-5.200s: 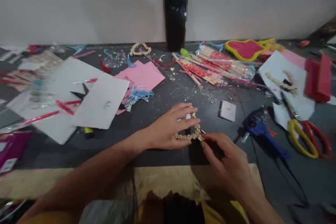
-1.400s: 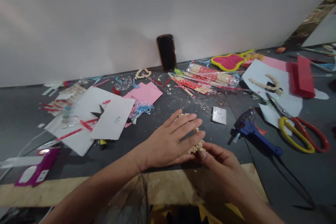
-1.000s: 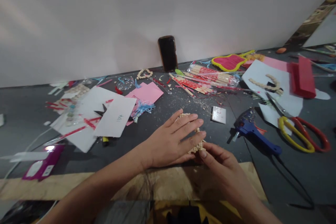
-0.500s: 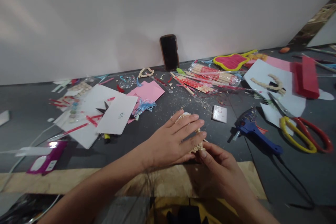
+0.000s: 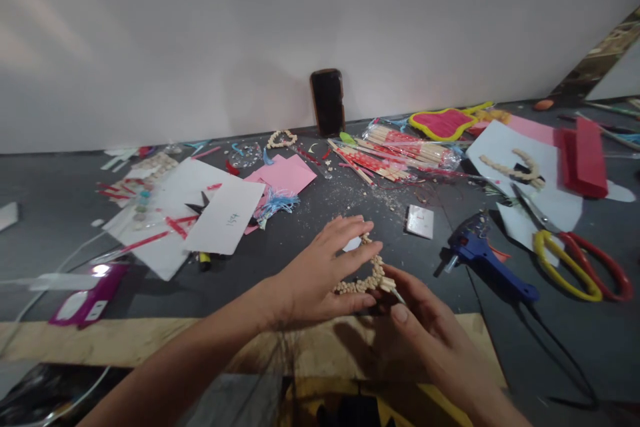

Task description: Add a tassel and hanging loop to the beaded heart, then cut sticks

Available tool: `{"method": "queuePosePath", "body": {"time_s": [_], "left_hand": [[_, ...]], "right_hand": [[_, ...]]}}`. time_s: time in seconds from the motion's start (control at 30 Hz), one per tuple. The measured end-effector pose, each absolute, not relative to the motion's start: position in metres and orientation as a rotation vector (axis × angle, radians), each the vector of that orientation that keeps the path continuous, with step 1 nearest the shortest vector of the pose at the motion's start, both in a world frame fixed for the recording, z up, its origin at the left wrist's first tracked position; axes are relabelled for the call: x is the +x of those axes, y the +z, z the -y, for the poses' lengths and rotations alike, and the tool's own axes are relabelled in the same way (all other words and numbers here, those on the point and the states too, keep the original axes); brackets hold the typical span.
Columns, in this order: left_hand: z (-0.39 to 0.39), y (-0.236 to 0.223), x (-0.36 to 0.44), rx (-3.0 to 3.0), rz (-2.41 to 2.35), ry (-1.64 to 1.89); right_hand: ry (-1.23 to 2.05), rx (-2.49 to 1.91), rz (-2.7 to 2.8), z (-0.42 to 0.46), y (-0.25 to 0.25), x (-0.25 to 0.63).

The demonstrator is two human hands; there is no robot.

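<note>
A loop built of small beige pieces, like tiny cut bits of wood, is held just above the table's near side. My left hand is closed on its left part, thumb below and fingers laid over the top. A thin pale stick juts out at the loop's lower right corner. My right hand is at that corner, the stick lying between its thumb and fingers; part of its grip is hidden. Something white shows through the loop under my left fingers.
A blue glue gun and scissors with yellow and red handles lie to the right. Beyond are bundled sticks and a phone leaning on the wall. White paper, pink paper and a purple power strip are left.
My left fingers have spread and tilted back, uncovering more of the loop. My right thumb has moved slightly down and away from the loop's corner, and the stick end now shows.
</note>
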State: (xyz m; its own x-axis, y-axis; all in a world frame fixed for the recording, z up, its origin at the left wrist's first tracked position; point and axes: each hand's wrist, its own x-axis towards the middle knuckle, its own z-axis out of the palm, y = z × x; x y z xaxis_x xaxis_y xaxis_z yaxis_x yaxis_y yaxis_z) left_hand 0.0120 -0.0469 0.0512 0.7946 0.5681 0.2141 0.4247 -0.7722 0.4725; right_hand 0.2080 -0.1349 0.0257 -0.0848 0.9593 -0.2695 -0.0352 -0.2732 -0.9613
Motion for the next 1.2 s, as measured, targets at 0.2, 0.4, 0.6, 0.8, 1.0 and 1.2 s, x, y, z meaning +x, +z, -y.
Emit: {"method": "queuePosePath", "body": {"time_s": [0.2,0.4,0.6,0.8,1.0,1.2], "left_hand": [[0.054,0.073,0.011,1.617,-0.720,0.366],[0.063,0.070,0.019,0.892,-0.635,0.328],[0.075,0.053,0.018,0.519,-0.659,0.322],[0.087,0.045,0.028,0.266,-0.549,0.216],[0.096,0.028,0.035,0.134,-0.487,0.167],[0.098,0.021,0.037,0.112,-0.557,0.114]], "right_hand": [[1.084,-1.273,1.495,0.123,0.043,0.231],[0.947,-1.330,1.705,0.107,0.063,0.229],[1.158,-1.429,1.621,0.100,0.066,0.225],[1.505,-1.469,1.391,0.095,0.070,0.217],[1.862,-1.446,1.179,0.094,0.068,0.218],[2.091,-1.462,1.170,0.091,0.055,0.229]]}}
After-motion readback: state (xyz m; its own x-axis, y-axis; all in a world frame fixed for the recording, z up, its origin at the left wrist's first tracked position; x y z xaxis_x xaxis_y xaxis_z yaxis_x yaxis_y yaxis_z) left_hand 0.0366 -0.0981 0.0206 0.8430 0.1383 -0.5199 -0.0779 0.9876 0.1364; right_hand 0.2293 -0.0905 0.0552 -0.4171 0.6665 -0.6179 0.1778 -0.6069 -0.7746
